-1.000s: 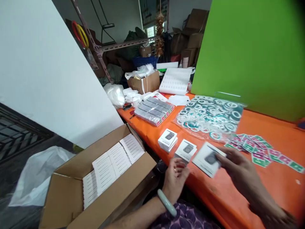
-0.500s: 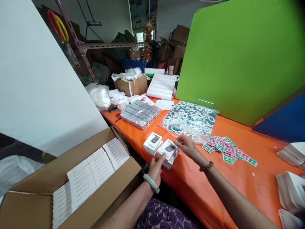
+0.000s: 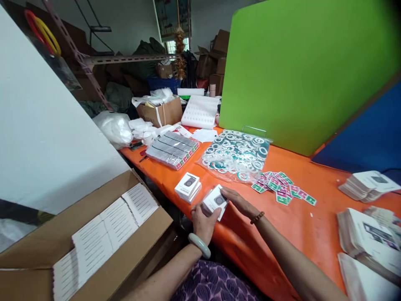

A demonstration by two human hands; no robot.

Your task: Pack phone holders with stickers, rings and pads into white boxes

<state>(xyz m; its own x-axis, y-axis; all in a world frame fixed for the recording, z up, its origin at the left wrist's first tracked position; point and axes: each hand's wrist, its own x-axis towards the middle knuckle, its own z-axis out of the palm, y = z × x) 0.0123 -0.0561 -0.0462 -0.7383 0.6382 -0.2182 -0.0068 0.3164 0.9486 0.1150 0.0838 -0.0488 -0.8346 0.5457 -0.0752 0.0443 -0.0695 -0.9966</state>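
Note:
My left hand [image 3: 204, 221] grips the near left side of small white printed boxes [image 3: 216, 200], thumb along the front edge. From the other side, the straightened fingers of my right hand [image 3: 239, 204] press on the boxes' right edge, so both hands have them between them. A dark ring picture marks the tilted top face; how many boxes are under it is partly hidden. Left of my hands, a short stack of matching white boxes [image 3: 188, 186] stands on the orange table cover [image 3: 244, 234].
At left stands an open carton [image 3: 147, 228] with rows of white boxes inside. Beyond my hands lie a plastic-wrapped pack [image 3: 172, 148] and a clear bag of ring stickers [image 3: 234, 156]. Green and pink labels [image 3: 282, 186] are scattered rightward, near white stacks [image 3: 366, 234].
The held boxes have been shifted away from the neighbouring stack and tilted. My right hand has come in against their right edge. The whole view has turned slightly right.

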